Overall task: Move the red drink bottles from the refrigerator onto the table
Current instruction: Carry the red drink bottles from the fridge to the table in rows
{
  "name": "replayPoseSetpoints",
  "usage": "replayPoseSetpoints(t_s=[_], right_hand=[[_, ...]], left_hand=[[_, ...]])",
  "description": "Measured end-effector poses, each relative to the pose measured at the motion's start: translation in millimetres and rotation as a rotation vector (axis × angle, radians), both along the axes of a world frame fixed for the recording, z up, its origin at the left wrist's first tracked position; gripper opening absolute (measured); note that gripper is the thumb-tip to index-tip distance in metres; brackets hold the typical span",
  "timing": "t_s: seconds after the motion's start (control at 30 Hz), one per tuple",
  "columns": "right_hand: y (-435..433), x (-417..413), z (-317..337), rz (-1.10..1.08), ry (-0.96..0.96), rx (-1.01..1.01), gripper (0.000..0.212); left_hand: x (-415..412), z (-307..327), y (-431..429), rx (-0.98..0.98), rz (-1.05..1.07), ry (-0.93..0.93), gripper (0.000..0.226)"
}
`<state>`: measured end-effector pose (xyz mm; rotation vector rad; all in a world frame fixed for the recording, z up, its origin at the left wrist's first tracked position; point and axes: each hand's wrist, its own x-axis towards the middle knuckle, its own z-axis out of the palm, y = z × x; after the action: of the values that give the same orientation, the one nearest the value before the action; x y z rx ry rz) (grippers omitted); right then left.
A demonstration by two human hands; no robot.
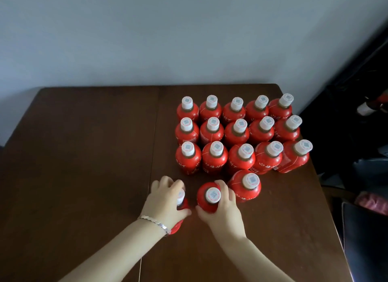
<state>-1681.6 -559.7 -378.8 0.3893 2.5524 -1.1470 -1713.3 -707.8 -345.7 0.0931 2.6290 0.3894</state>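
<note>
Several red drink bottles with white caps point(239, 132) stand in three rows on the right half of the dark wooden table point(84, 155). In front of those rows one more bottle point(247, 185) stands alone. My right hand point(222, 210) grips a red bottle point(206, 199) just left of it, fingers curled round the body, cap showing. My left hand point(165, 199), with a bracelet on the wrist, grips another red bottle point(181, 206) from above; most of that bottle is hidden under the hand.
A pale wall rises behind the table. To the right stand dark furniture point(357, 92) and a dark chair point(365, 239) close to the table's right edge. The left half of the table is bare wood.
</note>
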Motion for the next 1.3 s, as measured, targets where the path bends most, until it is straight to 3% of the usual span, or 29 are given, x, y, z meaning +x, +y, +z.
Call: replayPoseSetpoints(t_s=[0.17, 0.27, 0.4, 0.57, 0.67, 0.8, 0.87, 0.97, 1.0, 1.07, 1.13, 1.23, 1.3], right_hand=[[-10, 5, -2, -0.103, -0.058, -0.087, 0.083], [-11, 4, 5, -0.066, -0.131, 0.011, 0.086], [-11, 1, 10, 0.017, -0.21, 0.14, 0.091], [-17, -1, -1, -0.246, -0.237, -0.229, 0.086], [-25, -9, -8, -0.423, -0.215, -0.257, 0.069], [-18, -24, -8, -0.487, -0.254, -0.349, 0.046], [-11, -25, -12, -0.499, -0.268, -0.439, 0.045], [5, -13, -15, -0.525, -0.279, -0.568, 0.007], [14, -8, -14, -0.576, -0.301, -0.592, 0.006], [32, -1, -15, -0.717, -0.382, -0.656, 0.017], [48, 1, -21, -0.776, -0.393, -0.62, 0.049], [53, -11, -21, -0.631, -0.296, -0.515, 0.069], [50, -16, -18, -0.562, -0.329, -0.457, 0.074]], left_hand=[[6, -1, -21, 0.193, 0.409, -0.213, 0.076], [22, -12, -19, 0.446, 0.681, -0.36, 0.066], [26, -27, -8, 0.588, 0.787, -0.231, 0.055], [0, -28, 15, 0.726, 0.875, -0.191, 0.061], [-11, -28, 24, 0.824, 0.932, -0.241, 0.067], [-19, -25, 32, 0.929, 1.018, -0.252, 0.082], [-20, -23, 36, 0.919, 1.025, -0.25, 0.083], [-19, -26, 37, 0.857, 0.998, -0.243, 0.075], [-18, -27, 36, 0.833, 0.98, -0.247, 0.075], [-18, -26, 34, 0.79, 0.937, -0.255, 0.075], [-19, -24, 34, 0.776, 0.915, -0.261, 0.074], [-18, -24, 34, 0.775, 0.915, -0.274, 0.075], [-17, -22, 34, 0.758, 0.903, -0.275, 0.076]])
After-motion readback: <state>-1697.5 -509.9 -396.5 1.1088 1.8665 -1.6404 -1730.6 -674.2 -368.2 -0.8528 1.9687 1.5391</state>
